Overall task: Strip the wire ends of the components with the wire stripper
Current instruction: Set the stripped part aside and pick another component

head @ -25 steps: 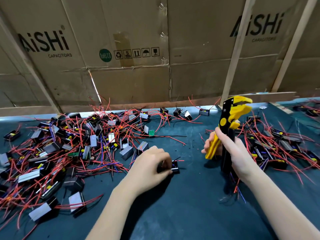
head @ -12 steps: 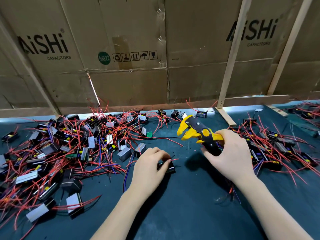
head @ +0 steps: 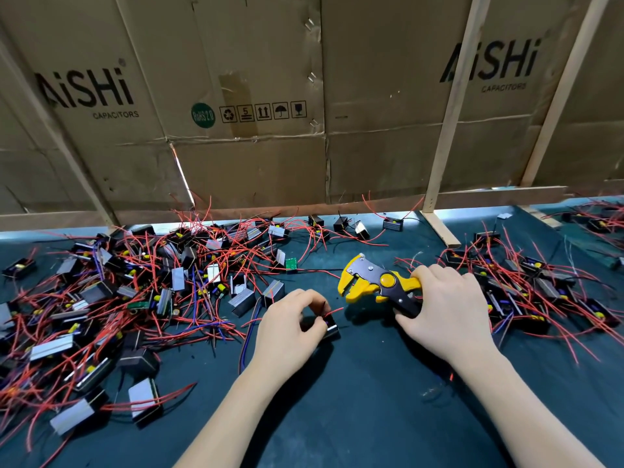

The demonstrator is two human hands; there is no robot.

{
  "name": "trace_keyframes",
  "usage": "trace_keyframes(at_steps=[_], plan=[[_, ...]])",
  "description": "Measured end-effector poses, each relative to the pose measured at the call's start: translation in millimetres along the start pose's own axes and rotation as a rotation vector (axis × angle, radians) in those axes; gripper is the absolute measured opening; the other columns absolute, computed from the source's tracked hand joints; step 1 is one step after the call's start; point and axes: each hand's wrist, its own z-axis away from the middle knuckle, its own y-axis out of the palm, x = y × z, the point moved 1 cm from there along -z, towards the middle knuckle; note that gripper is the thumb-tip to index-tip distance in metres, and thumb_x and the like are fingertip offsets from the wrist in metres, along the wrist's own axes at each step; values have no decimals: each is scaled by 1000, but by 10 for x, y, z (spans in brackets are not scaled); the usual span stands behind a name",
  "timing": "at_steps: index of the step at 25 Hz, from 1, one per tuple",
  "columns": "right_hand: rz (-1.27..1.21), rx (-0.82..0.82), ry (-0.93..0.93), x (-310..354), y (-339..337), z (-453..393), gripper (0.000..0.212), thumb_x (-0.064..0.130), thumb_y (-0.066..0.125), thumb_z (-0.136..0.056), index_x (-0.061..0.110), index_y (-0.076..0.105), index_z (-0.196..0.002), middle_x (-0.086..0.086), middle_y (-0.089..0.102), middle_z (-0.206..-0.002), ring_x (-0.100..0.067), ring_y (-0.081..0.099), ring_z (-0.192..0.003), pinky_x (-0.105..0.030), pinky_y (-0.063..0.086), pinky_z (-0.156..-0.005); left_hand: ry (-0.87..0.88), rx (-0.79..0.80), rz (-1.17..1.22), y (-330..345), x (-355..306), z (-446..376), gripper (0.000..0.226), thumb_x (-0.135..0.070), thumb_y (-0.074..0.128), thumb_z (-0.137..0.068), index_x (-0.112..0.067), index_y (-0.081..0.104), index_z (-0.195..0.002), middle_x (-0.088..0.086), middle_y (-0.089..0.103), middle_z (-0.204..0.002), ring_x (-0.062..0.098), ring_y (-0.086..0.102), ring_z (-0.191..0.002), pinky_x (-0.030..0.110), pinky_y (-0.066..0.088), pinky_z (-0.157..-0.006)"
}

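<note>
My left hand (head: 289,327) grips a small black component (head: 330,327) on the dark mat, its red wire end poking up to the right toward the tool. My right hand (head: 445,309) holds the yellow and black wire stripper (head: 374,282) by its handles, lying nearly level. Its yellow jaws stand open and point left, a short gap above and right of the red wire tip. The component's body is mostly hidden by my fingers.
A big heap of black components with red wires (head: 128,298) covers the mat's left side. A second heap (head: 533,285) lies to the right of my right hand. Cardboard boxes (head: 304,96) and wooden slats (head: 449,130) wall the back. A few loose components (head: 341,226) sit at the rear.
My right hand swung the wire stripper from upright down to level, jaws now pointing left near the component. My left hand kept holding the component in place.
</note>
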Motion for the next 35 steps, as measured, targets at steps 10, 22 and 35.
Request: trace_keyframes(at_steps=[10, 22, 35], plan=[[21, -12, -20, 51, 57, 34, 48, 36, 87, -46, 10, 55, -70, -5, 55, -64, -31, 55, -63, -35, 33, -62, -156, -67, 160, -7, 40, -13, 11, -18, 76, -79, -28, 73, -75, -13, 68, -78, 8, 35, -52, 29, 37, -58], [-11, 21, -16, 181, 64, 56, 47, 42, 87, -52, 11, 56, -67, -4, 58, -62, -30, 60, -62, -35, 41, -63, -213, -87, 186, -15, 29, -11, 11, -17, 78, -76, -25, 74, -70, -12, 68, -69, 7, 40, -50, 26, 37, -57], [63, 19, 56, 183, 58, 50, 46, 49, 86, -54, 14, 60, -69, -6, 60, -64, -31, 62, -64, -32, 36, -56, -193, -40, 230, -45, 25, -3, 8, -18, 79, -77, -24, 78, -73, -13, 70, -67, 6, 39, -48, 15, 35, -52]])
